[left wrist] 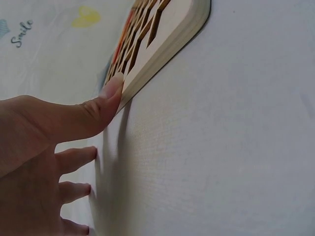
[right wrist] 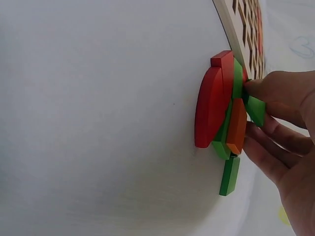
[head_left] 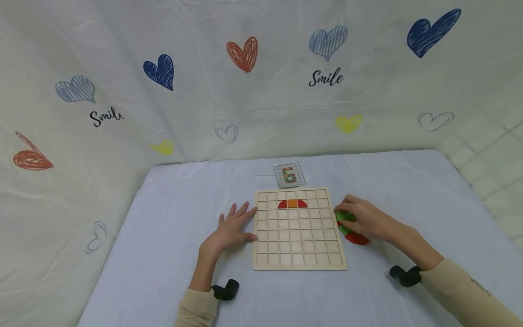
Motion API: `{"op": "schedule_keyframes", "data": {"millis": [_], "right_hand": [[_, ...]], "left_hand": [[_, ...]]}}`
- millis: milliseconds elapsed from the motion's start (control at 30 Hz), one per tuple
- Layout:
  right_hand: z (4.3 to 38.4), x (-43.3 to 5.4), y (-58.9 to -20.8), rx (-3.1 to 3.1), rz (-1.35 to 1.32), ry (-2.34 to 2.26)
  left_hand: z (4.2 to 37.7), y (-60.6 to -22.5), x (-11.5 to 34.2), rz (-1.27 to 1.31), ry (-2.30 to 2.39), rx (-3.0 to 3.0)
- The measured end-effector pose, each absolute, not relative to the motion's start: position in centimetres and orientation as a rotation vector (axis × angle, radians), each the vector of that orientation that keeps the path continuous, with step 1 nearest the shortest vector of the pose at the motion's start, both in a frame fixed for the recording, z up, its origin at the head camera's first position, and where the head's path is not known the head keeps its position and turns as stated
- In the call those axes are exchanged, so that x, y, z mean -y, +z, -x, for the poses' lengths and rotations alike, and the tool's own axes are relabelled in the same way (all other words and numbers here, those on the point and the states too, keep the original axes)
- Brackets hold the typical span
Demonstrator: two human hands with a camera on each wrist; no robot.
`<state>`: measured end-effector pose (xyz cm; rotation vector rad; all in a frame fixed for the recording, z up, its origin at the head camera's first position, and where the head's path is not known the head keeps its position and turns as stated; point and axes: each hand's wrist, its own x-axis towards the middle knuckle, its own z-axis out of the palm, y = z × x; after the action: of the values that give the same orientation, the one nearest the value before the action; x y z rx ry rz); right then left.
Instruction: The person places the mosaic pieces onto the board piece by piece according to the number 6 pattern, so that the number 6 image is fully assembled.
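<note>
A square wooden grid board [head_left: 300,262] lies on the table, with one orange piece [head_left: 292,204] between two red quarter-round pieces [head_left: 283,204] in an upper row. My left hand [head_left: 232,230] is spread flat beside the board. Its thumb [left wrist: 110,93] and forefinger touch the left edge. Right of the board, my right hand [head_left: 365,219] reaches over a small pile of red, green and orange blocks. Between its thumb and fingers it pinches a green block [right wrist: 255,110]. A red block [right wrist: 210,108], an orange block [right wrist: 236,127] and another green block [right wrist: 229,176] lie in the pile.
A small pattern card [head_left: 289,175] with a red, orange and green figure lies behind the board. White cloth [head_left: 171,254] covers the table. A curtain printed with hearts [head_left: 242,54] hangs at the back. Dark wrist cameras [head_left: 226,289] sit on both wrists.
</note>
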<state>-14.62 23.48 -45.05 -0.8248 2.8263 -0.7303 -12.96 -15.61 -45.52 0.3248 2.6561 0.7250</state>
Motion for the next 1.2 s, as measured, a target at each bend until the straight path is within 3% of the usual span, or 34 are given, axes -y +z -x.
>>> {"op": "schedule_keyframes", "data": {"millis": [1200], "right_hand": [[15.16,-23.67,-44.81,-2.887,0.927,-0.873]], "left_hand": [[12.91,-45.24,15.59,-0.321,0.729,-2.649]]}}
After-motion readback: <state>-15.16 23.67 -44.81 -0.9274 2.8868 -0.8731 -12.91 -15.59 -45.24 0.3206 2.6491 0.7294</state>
